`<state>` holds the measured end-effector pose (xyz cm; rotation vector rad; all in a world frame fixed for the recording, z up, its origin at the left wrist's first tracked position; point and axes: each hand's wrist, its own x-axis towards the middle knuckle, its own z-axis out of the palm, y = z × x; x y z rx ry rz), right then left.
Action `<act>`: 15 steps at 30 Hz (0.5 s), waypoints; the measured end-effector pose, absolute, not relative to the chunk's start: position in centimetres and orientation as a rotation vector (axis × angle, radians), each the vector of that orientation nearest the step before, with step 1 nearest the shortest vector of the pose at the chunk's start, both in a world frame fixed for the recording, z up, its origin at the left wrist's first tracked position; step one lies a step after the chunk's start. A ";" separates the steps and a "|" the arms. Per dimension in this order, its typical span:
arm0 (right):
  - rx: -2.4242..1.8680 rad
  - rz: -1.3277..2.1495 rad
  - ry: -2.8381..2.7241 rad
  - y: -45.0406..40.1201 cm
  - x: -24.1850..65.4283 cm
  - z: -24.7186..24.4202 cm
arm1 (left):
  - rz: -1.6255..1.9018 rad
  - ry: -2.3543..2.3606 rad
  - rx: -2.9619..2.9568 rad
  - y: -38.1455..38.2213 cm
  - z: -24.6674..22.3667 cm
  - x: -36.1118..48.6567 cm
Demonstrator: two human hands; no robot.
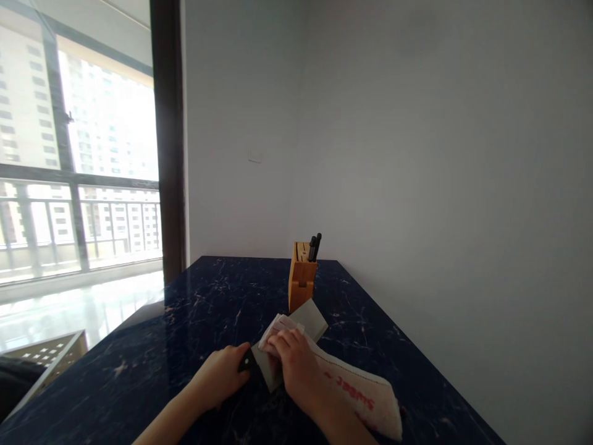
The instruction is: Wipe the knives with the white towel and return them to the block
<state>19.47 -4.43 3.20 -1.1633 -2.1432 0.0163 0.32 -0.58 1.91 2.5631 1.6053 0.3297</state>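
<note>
My left hand (225,373) is closed around the black handle of a cleaver (314,319), whose broad blade points away to the right. Pressed against the middle of that blade is a pale cloth (370,395) with red lettering, gripped by my right hand (295,361). The cloth covers part of the blade, and its loose end hangs down to the right, beneath my right forearm. Just beyond the blade tip stands a wooden knife block (303,272) with two black-handled tools in its slots.
The dark blue marbled table (222,296) stretches ahead to a grey wall (417,185). On the left are a bright window (106,123) with a railing outside and, lower down, a chair (50,352) with a perforated back beside the table edge.
</note>
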 end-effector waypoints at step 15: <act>-1.204 0.015 -2.096 -4.9 18.9 3.1 | 0.348 1.571 2.549 -0.4 1.8 0.2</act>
